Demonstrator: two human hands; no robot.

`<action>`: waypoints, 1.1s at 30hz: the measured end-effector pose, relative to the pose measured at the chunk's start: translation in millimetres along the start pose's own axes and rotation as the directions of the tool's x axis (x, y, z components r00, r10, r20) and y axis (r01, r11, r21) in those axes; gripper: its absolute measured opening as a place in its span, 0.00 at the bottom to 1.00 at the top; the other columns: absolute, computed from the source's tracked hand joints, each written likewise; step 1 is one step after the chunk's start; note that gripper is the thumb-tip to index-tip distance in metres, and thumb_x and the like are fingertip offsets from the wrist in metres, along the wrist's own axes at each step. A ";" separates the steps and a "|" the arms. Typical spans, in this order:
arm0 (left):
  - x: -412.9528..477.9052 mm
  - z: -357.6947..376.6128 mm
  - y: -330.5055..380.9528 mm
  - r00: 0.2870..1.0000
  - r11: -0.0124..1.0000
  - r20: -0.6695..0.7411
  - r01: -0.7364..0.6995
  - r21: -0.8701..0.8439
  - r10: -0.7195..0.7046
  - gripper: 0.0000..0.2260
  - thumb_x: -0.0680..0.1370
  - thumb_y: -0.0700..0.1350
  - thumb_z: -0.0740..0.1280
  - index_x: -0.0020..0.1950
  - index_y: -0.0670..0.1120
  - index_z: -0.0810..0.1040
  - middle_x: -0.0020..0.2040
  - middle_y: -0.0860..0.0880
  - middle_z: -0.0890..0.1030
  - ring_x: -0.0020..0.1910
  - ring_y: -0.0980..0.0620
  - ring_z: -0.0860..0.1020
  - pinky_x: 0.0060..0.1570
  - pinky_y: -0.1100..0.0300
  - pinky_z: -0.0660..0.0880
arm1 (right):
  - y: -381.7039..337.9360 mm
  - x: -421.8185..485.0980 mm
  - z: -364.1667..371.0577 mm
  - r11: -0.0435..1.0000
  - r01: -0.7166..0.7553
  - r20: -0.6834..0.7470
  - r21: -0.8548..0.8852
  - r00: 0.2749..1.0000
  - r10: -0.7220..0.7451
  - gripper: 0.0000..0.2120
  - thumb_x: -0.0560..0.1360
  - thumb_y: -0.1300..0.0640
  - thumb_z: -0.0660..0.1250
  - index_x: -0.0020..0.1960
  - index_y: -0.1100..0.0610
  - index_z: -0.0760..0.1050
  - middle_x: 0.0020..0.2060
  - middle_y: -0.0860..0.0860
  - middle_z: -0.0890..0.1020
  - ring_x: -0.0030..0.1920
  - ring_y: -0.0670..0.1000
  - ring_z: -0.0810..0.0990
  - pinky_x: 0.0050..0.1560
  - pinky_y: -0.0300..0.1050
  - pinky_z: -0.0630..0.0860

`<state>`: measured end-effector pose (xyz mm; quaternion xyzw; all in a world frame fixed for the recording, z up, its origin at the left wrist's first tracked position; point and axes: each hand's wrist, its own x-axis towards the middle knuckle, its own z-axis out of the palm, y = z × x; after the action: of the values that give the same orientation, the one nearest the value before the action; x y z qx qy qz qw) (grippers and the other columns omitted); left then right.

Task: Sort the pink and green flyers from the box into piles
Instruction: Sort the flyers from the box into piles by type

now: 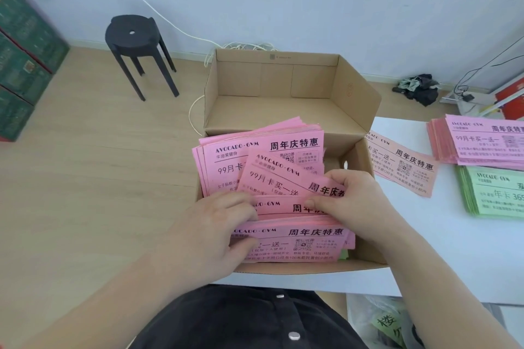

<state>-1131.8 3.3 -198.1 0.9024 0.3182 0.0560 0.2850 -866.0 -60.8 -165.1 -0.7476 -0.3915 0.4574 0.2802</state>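
The step in hand is picking pink sheets out of the cardboard box, which stands on the left end of the white desk. The box holds many pink flyers, fanned out and leaning at different angles.

The right hand pinches the right end of one tilted pink flyer between the thumb and the other fingers, which are curled close together over the paper. The left hand lies on the near left part of the stack. Its fingers are a little spread and rest on the sheets, as if to keep the others down. I cannot tell if any finger is pushed between the sheets.

The sorted piles are on the right side of the desk: a pink pile farther away and a green pile just near of it, touching or almost touching. One single pink flyer lies alone between the box and these piles.

I judge the sorting is well advanced but not finished, because the box is still quite full. The next move, I think, calls for lifting the pinched flyer free without dragging its neighbours, then carrying it to the right onto the pink pile. A small green edge shows at the near right corner of the box under the pink sheets, so green flyers probably wait below and must go to the other pile.
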 end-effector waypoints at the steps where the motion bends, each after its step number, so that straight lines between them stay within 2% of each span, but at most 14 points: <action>1: 2.5 -0.3 -1.2 1.000 0.999 0.004 -0.001 0.035 0.001 0.11 0.74 0.58 0.68 0.52 0.54 0.78 0.64 0.55 0.80 0.64 0.53 0.76 0.63 0.54 0.76 | -0.4 -0.3 -1.5 1.000 0.004 0.045 0.008 0.999 -0.004 0.11 0.74 0.60 0.78 0.47 0.44 0.85 0.41 0.37 0.87 0.41 0.39 0.86 0.39 0.32 0.78; 5: 12.6 -1.6 1.4 0.993 0.994 0.051 0.109 0.019 -0.110 0.18 0.76 0.52 0.71 0.65 0.54 0.73 0.62 0.56 0.79 0.65 0.52 0.76 0.65 0.59 0.70 | -2.0 0.5 -4.8 0.981 0.049 0.226 -0.188 0.974 -0.005 0.05 0.81 0.55 0.71 0.52 0.50 0.86 0.44 0.40 0.87 0.46 0.40 0.85 0.49 0.39 0.82; 8: 10.2 -0.3 6.5 0.987 0.987 0.002 0.158 -0.001 -0.158 0.38 0.74 0.49 0.76 0.80 0.52 0.64 0.61 0.53 0.79 0.60 0.51 0.76 0.59 0.62 0.68 | -7.9 -1.0 -6.0 0.951 0.113 0.320 -0.289 0.947 -0.016 0.09 0.77 0.43 0.73 0.53 0.47 0.83 0.48 0.38 0.85 0.50 0.39 0.83 0.51 0.39 0.79; 11: 8.0 -0.7 1.2 0.986 0.983 -0.118 0.131 0.128 -0.116 0.47 0.67 0.55 0.79 0.82 0.51 0.62 0.67 0.50 0.72 0.65 0.47 0.71 0.64 0.49 0.74 | -11.9 -5.4 1.8 0.819 0.223 0.425 -0.528 0.905 0.027 0.16 0.74 0.44 0.76 0.60 0.41 0.77 0.53 0.39 0.83 0.51 0.41 0.81 0.54 0.42 0.78; 13: 10.7 -2.8 -2.2 0.995 0.966 -0.055 0.092 0.242 -0.081 0.48 0.65 0.61 0.77 0.81 0.53 0.61 0.79 0.48 0.63 0.79 0.42 0.60 0.76 0.38 0.62 | -14.2 -9.8 11.0 0.657 0.319 0.468 -0.683 0.882 0.058 0.18 0.76 0.49 0.71 0.64 0.38 0.74 0.55 0.41 0.82 0.55 0.48 0.79 0.56 0.46 0.78; 15: 11.2 -3.1 -5.9 0.999 0.969 0.031 -0.002 0.249 -0.006 0.44 0.66 0.65 0.72 0.79 0.54 0.63 0.75 0.51 0.72 0.79 0.46 0.63 0.79 0.40 0.53 | -15.9 -14.6 15.2 0.606 0.375 0.511 -0.702 0.857 0.061 0.21 0.77 0.55 0.66 0.67 0.37 0.73 0.58 0.43 0.81 0.59 0.52 0.78 0.59 0.48 0.78; 17: 6.3 -4.2 -8.1 0.995 0.973 0.072 -0.083 0.213 0.069 0.30 0.68 0.62 0.66 0.68 0.54 0.75 0.55 0.57 0.83 0.62 0.53 0.78 0.71 0.46 0.64 | -18.6 -18.1 9.6 0.595 0.368 0.491 -0.714 0.870 0.052 0.20 0.78 0.56 0.63 0.65 0.38 0.73 0.57 0.42 0.81 0.58 0.51 0.78 0.58 0.47 0.78; 18: 3.0 -5.9 -8.7 0.993 0.978 0.080 -0.105 0.181 0.092 0.21 0.69 0.59 0.65 0.60 0.55 0.79 0.47 0.60 0.82 0.52 0.55 0.80 0.62 0.52 0.71 | -18.0 -17.9 5.0 0.571 0.358 0.459 -0.739 0.888 0.038 0.17 0.78 0.56 0.63 0.64 0.40 0.73 0.55 0.42 0.81 0.56 0.51 0.78 0.56 0.48 0.78; 20: -3.3 -11.5 -8.6 0.989 0.995 0.130 -0.077 0.063 0.068 0.08 0.72 0.53 0.64 0.49 0.55 0.79 0.42 0.62 0.73 0.45 0.59 0.75 0.46 0.65 0.71 | -15.9 -17.9 -0.9 0.502 0.321 0.397 -0.803 0.917 0.048 0.14 0.78 0.54 0.65 0.62 0.43 0.72 0.54 0.44 0.80 0.54 0.51 0.79 0.53 0.48 0.79; 24: -3.9 -17.4 -8.2 0.995 0.997 0.094 0.045 -0.058 -0.039 0.01 0.75 0.48 0.66 0.45 0.53 0.76 0.41 0.61 0.74 0.43 0.62 0.73 0.41 0.64 0.69 | -16.1 -23.1 -13.8 0.522 0.232 0.286 -0.821 0.958 0.024 0.04 0.78 0.48 0.67 0.52 0.44 0.74 0.47 0.42 0.81 0.50 0.49 0.79 0.49 0.46 0.79; 26: 1.8 -24.9 -3.0 0.991 0.991 -0.098 0.081 -0.106 -0.091 0.05 0.75 0.47 0.68 0.48 0.55 0.81 0.42 0.63 0.78 0.43 0.63 0.76 0.40 0.69 0.69 | -22.5 -21.3 -30.7 0.658 0.137 0.107 -0.740 0.991 -0.086 0.04 0.76 0.46 0.71 0.47 0.44 0.78 0.39 0.42 0.82 0.43 0.47 0.80 0.43 0.43 0.78; 29: 10.6 -27.4 6.8 0.925 0.922 -0.232 0.222 -0.316 -0.302 0.07 0.77 0.44 0.74 0.51 0.56 0.86 0.48 0.63 0.84 0.48 0.62 0.81 0.46 0.68 0.75 | -21.4 -12.4 -33.9 0.967 0.099 -0.162 -0.233 0.977 -0.139 0.04 0.72 0.51 0.79 0.42 0.45 0.84 0.34 0.44 0.84 0.36 0.48 0.80 0.39 0.38 0.76; 31: 15.2 -16.1 18.5 0.835 0.757 -0.182 0.350 -0.551 -0.519 0.10 0.76 0.39 0.76 0.49 0.56 0.86 0.47 0.62 0.85 0.49 0.62 0.82 0.49 0.66 0.76 | -7.2 -1.8 -17.6 0.990 0.074 -0.210 0.122 0.977 -0.048 0.08 0.71 0.60 0.80 0.44 0.48 0.85 0.39 0.48 0.87 0.42 0.52 0.85 0.50 0.50 0.83; 33: 17.9 -3.6 31.0 0.727 0.503 -0.101 0.361 -0.786 -0.679 0.13 0.76 0.36 0.75 0.51 0.54 0.85 0.47 0.59 0.87 0.48 0.61 0.84 0.51 0.61 0.77 | 10.8 7.0 2.3 0.946 0.045 -0.244 0.322 0.969 0.037 0.11 0.72 0.66 0.78 0.48 0.51 0.85 0.44 0.53 0.88 0.49 0.56 0.87 0.55 0.62 0.83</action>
<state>-1101.9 -3.9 -179.6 0.5391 0.5827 0.2673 0.5463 -862.6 -60.6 -177.8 -0.7416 -0.2742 0.4185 0.4469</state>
